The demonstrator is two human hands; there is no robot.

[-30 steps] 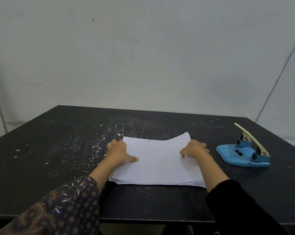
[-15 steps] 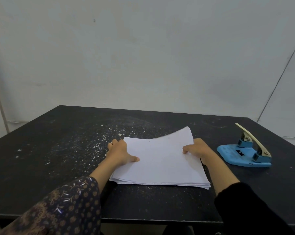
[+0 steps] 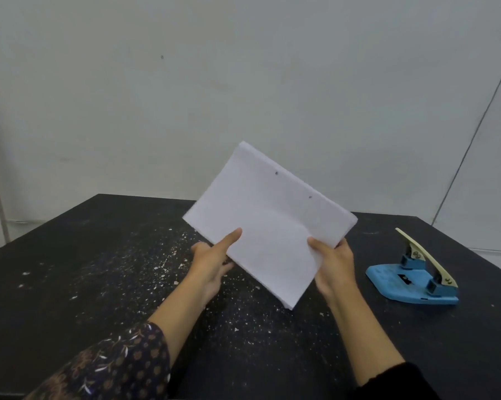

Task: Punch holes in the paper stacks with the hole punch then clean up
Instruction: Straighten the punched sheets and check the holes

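Over the table (image 3: 70,298), left hand (image 3: 210,267) and right hand (image 3: 334,267) grip paper stack (image 3: 269,223)

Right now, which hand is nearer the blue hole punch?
The right hand, black-sleeved, holding the paper stack on the hole punch side; the left hand holds the opposite edge.

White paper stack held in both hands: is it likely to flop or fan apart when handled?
The white paper stack probably behaves fairly stiffly: gripped only along its lower edges, it tilts up without sagging. Its sheets look unbound, so they could slide apart if the left hand or right hand loosens.
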